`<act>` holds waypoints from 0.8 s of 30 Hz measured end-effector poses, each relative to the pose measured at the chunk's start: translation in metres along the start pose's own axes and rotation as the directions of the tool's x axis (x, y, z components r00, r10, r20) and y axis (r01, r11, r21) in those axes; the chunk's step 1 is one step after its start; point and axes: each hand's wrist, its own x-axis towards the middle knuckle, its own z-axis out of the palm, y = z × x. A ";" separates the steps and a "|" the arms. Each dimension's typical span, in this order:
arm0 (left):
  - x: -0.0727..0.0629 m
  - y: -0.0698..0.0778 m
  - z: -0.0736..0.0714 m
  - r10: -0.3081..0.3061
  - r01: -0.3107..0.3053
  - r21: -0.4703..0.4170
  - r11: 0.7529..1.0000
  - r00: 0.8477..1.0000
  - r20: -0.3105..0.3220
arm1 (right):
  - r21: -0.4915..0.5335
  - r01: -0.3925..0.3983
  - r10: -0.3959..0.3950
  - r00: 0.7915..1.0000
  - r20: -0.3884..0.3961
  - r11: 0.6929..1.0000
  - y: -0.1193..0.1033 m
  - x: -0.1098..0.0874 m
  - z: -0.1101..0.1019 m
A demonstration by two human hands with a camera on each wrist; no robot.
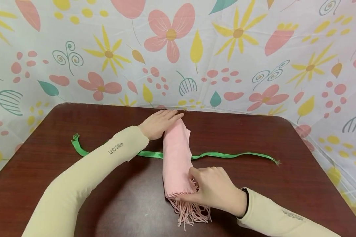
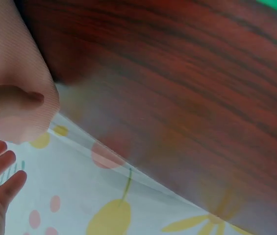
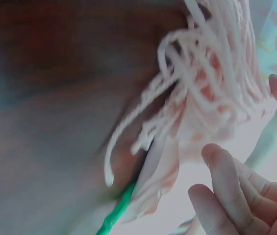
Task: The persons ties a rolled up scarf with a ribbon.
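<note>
A folded pink scarf (image 1: pixel 178 154) lies lengthwise on the table, its fringe (image 1: pixel 192 214) spread at the near end. Beneath its middle a green ribbon (image 1: pixel 222 154) runs crosswise and shows on both sides. My left hand (image 1: pixel 160 123) rests at the scarf's far end with fingers extended; in the left wrist view its thumb (image 2: pixel 15 100) lies against the pink cloth (image 2: pixel 20 58), the other fingers apart from it. Around the near right corner my right hand (image 1: pixel 215 189) stands with thumb and forefinger spread. In the right wrist view its fingers (image 3: pixel 221 191) are relaxed beside the fringe (image 3: pixel 212 63).
The dark brown wooden table (image 1: pixel 130 204) ends at the back against a white cloth (image 1: pixel 207 89) printed with flowers and leaves. The ribbon's frayed left end (image 1: pixel 75 140) curls up beyond the left sleeve (image 1: pixel 86 171).
</note>
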 end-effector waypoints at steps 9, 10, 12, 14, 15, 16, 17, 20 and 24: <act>-0.022 -0.007 0.003 -0.105 0.098 -0.090 0.991 0.992 -0.067 | 0.017 -0.116 0.116 0.993 -0.015 0.993 0.023 -0.002 -0.004; -0.024 -0.007 0.003 -0.118 0.112 -0.091 0.990 0.991 -0.061 | 0.003 -0.128 0.128 0.992 -0.021 0.992 0.026 -0.001 -0.003; -0.028 -0.007 0.005 -0.138 0.133 -0.091 0.987 0.989 -0.052 | -0.021 -0.150 0.150 0.988 -0.025 0.988 0.031 -0.001 -0.002; -0.032 -0.007 0.006 -0.155 0.151 -0.090 0.984 0.987 -0.036 | -0.036 -0.163 0.162 0.986 -0.023 0.986 0.036 -0.001 -0.001; -0.034 -0.006 0.006 -0.161 0.157 -0.092 0.983 0.986 -0.032 | -0.041 -0.166 0.166 0.986 -0.022 0.985 0.039 -0.001 -0.001; -0.036 -0.006 0.006 -0.165 0.161 -0.096 0.982 0.986 -0.030 | -0.047 -0.170 0.169 0.985 -0.020 0.984 0.041 -0.001 0.000; -0.038 -0.006 0.006 -0.168 0.164 -0.100 0.981 0.985 -0.029 | -0.049 -0.174 0.174 0.985 -0.016 0.984 0.043 -0.001 0.000; -0.042 -0.006 0.005 -0.180 0.177 -0.109 0.978 0.984 -0.016 | -0.055 -0.192 0.192 0.981 0.000 0.980 0.048 -0.001 0.000; -0.048 -0.006 0.003 -0.201 0.202 -0.117 0.972 0.979 0.014 | -0.058 -0.215 0.216 0.976 0.019 0.975 0.052 -0.001 0.001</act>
